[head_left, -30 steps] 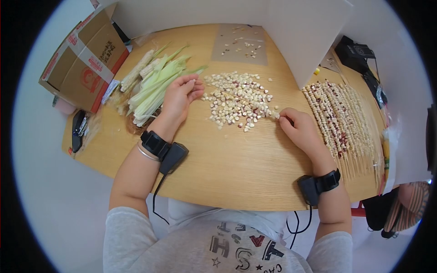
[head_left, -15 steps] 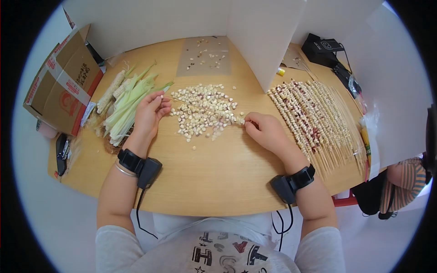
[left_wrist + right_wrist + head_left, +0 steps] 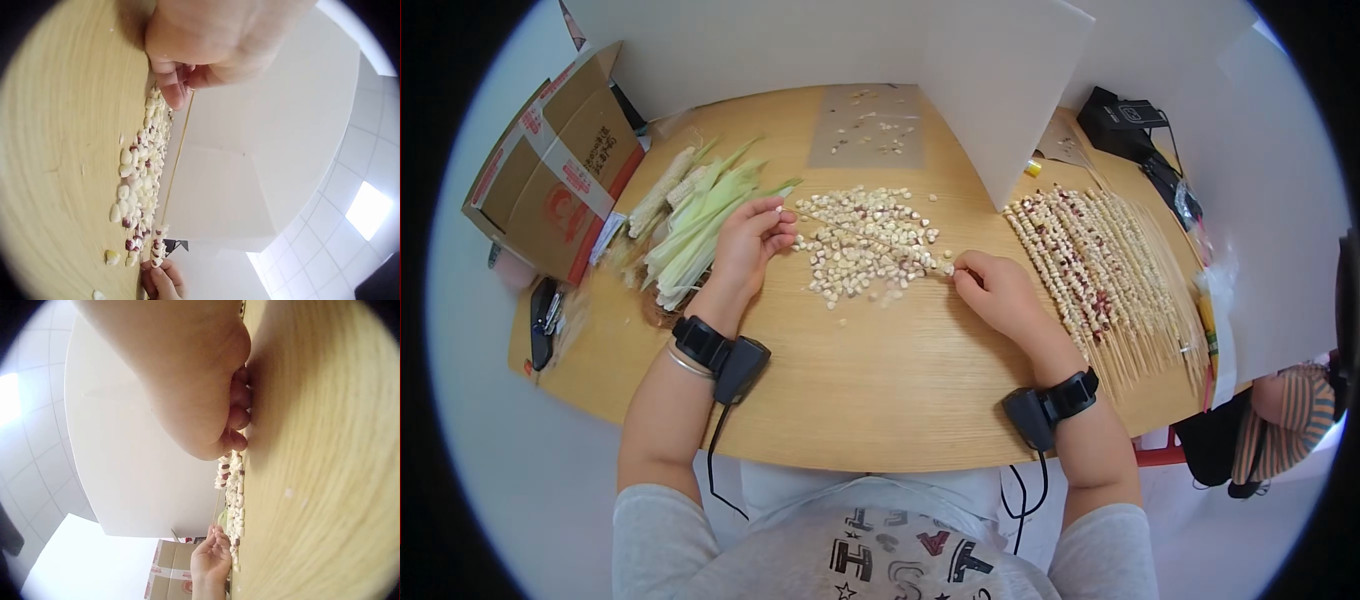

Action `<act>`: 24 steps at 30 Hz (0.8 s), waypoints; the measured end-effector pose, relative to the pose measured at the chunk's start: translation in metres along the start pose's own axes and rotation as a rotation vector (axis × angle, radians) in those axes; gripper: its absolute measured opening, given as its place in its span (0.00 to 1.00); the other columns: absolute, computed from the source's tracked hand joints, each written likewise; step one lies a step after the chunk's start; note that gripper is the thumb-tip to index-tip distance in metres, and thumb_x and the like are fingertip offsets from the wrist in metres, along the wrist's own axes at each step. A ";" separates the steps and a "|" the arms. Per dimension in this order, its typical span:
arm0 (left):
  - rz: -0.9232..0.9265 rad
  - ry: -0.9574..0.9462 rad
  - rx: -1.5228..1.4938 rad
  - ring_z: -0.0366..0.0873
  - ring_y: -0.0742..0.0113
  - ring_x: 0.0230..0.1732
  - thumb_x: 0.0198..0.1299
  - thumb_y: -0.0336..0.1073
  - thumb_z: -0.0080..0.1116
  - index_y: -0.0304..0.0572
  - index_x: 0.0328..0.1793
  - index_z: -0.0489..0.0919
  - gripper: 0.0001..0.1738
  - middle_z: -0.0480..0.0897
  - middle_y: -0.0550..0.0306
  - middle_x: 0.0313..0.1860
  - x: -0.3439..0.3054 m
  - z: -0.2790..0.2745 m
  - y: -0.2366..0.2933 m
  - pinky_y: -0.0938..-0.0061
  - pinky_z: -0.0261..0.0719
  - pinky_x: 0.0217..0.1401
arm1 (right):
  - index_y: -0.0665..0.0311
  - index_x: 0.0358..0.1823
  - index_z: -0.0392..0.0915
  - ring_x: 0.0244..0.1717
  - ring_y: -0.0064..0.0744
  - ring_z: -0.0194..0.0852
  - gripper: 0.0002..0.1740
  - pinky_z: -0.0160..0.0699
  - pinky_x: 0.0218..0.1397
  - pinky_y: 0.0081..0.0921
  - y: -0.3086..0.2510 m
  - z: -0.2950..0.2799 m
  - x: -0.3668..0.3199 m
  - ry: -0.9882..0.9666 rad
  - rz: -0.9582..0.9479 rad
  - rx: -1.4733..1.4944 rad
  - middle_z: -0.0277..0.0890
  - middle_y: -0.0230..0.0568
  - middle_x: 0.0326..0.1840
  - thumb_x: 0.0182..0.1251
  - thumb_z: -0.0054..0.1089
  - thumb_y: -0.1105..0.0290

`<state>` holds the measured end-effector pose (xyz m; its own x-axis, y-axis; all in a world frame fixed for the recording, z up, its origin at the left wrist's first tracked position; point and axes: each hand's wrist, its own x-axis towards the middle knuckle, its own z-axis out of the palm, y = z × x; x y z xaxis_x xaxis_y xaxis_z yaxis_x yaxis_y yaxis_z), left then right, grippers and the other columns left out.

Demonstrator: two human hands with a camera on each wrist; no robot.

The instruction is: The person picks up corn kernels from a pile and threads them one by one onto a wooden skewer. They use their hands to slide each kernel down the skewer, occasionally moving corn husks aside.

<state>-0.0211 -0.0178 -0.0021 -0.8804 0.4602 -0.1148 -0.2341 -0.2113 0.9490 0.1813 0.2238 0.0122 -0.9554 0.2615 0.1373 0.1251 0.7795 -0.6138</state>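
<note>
A thin bamboo skewer [image 3: 178, 153] spans the gap between the two hands, slanting over a pile of loose corn kernels [image 3: 865, 245], cream with some dark red. My right hand [image 3: 997, 290] grips it near one end, where several threaded kernels [image 3: 158, 247] sit just beyond the fingertips. At the skewer's other end, my left hand [image 3: 750, 240] pinches a pale kernel [image 3: 779, 208] between thumb and finger, right at the tip. Whether that kernel is on the point, I cannot tell. Curled fingers hide the skewer's end inside the right hand.
Corn cobs and green husks [image 3: 705, 225] lie left of the pile, near a cardboard box [image 3: 550, 165] and a black stapler [image 3: 543, 320]. Filled kernel skewers [image 3: 1090, 260] lie in rows on the right. A white partition [image 3: 1005, 95] stands behind; a grey sheet [image 3: 830, 150] holds scattered bits.
The head view has swung, so the whole scene sits further left than one second ago. Both hands keep nearly the same hold on the skewer and kernel.
</note>
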 end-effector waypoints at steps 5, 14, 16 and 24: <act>0.011 0.004 -0.050 0.78 0.65 0.37 0.60 0.25 0.48 0.33 0.47 0.70 0.09 0.78 0.49 0.38 0.005 -0.005 -0.005 0.77 0.80 0.41 | 0.62 0.33 0.77 0.30 0.49 0.74 0.10 0.71 0.34 0.39 0.002 0.001 0.000 0.012 -0.022 0.014 0.75 0.49 0.25 0.59 0.49 0.65; -0.012 0.064 -0.073 0.79 0.62 0.40 0.62 0.26 0.45 0.31 0.48 0.69 0.10 0.78 0.45 0.41 0.000 0.002 0.002 0.75 0.80 0.43 | 0.63 0.34 0.76 0.29 0.48 0.74 0.10 0.71 0.34 0.37 0.003 0.000 -0.001 0.003 -0.028 0.036 0.75 0.49 0.25 0.59 0.50 0.65; -0.016 0.043 -0.086 0.79 0.62 0.41 0.62 0.25 0.45 0.30 0.50 0.68 0.11 0.78 0.45 0.41 0.002 -0.001 0.001 0.75 0.80 0.43 | 0.63 0.35 0.76 0.29 0.48 0.74 0.11 0.71 0.34 0.37 -0.002 -0.003 -0.002 -0.011 -0.014 0.032 0.75 0.49 0.25 0.59 0.50 0.65; -0.016 0.025 -0.066 0.79 0.61 0.42 0.62 0.25 0.44 0.29 0.53 0.68 0.13 0.78 0.43 0.44 0.002 -0.004 0.000 0.75 0.80 0.45 | 0.64 0.35 0.76 0.27 0.45 0.74 0.11 0.71 0.33 0.35 -0.004 -0.004 -0.001 -0.039 0.021 -0.006 0.75 0.49 0.24 0.59 0.50 0.65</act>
<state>-0.0246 -0.0200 -0.0030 -0.8862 0.4423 -0.1382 -0.2743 -0.2604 0.9257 0.1831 0.2228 0.0171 -0.9623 0.2552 0.0941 0.1465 0.7776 -0.6114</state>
